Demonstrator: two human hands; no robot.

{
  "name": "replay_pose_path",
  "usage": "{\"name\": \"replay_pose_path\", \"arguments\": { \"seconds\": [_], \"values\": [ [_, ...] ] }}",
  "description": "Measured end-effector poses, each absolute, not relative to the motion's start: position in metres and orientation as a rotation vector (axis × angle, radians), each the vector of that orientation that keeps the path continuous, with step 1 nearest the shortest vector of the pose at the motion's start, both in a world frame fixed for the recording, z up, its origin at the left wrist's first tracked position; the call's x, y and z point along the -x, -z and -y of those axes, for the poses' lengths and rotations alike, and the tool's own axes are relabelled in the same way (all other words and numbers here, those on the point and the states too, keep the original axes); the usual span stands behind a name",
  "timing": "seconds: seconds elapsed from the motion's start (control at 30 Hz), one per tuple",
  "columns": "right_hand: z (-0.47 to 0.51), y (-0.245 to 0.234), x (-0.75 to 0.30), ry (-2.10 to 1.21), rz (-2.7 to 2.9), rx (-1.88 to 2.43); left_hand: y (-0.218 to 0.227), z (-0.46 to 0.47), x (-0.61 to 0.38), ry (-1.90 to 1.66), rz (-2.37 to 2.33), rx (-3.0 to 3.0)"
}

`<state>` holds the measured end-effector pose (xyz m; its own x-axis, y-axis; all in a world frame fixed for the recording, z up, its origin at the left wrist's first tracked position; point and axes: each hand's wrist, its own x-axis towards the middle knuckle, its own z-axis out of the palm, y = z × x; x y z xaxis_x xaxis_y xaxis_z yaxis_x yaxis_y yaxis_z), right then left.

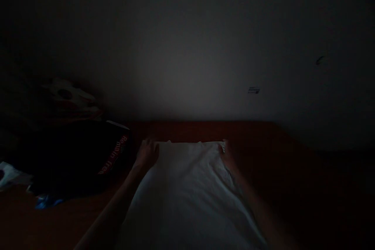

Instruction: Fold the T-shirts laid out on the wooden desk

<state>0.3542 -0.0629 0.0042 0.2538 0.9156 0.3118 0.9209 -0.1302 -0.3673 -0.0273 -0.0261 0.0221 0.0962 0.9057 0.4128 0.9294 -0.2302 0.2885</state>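
A white cloth garment [187, 187] lies spread over the dark reddish-brown tabletop, its far edge nearly straight and its right side wrinkled. My left hand [148, 152] is at its far left corner, with curled fingers gripping the edge. At the far right corner, my right hand [227, 155] pinches the fabric between thumb and fingers. The near part of the garment runs out of view at the bottom, between my forearms. Dim light hides the finer details of the fingers and cloth.
A black cloth item [67, 156] with red lettering is heaped on the left, with a blue piece [48, 202] at its near edge. Behind it sits a white and dark bundle [72, 93]. A grey wall [181, 47] stands behind the wooden tabletop [249, 129].
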Motion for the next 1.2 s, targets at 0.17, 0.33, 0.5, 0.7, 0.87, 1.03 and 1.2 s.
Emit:
{"name": "replay_pose_path", "arguments": {
  "seconds": [0.17,0.33,0.5,0.7,0.87,1.03,1.2],
  "values": [
    [0.125,0.033,-0.315,0.219,1.894,1.809,0.02,0.082,0.018,0.662,1.586,2.577],
    [0.139,0.053,-0.323,0.216,1.983,1.92,0.032,0.086,0.057,0.516,1.652,2.492],
    [0.12,0.045,-0.332,0.173,2.057,1.89,0.024,0.078,0.065,0.539,1.679,2.472],
    [0.107,0.028,-0.328,0.148,2.046,1.765,-0.004,0.074,0.045,0.491,1.774,2.516],
    [0.129,0.019,-0.323,0.174,2.049,1.729,-0.006,0.11,0.047,0.517,1.651,2.593],
    [0.175,0.032,-0.347,-0.006,2.107,1.717,0.013,0.151,0.093,0.573,1.501,2.662],
    [0.184,0.027,-0.362,-0.103,2.123,1.724,0.004,0.151,0.123,0.587,1.484,2.677]
  ]
}}
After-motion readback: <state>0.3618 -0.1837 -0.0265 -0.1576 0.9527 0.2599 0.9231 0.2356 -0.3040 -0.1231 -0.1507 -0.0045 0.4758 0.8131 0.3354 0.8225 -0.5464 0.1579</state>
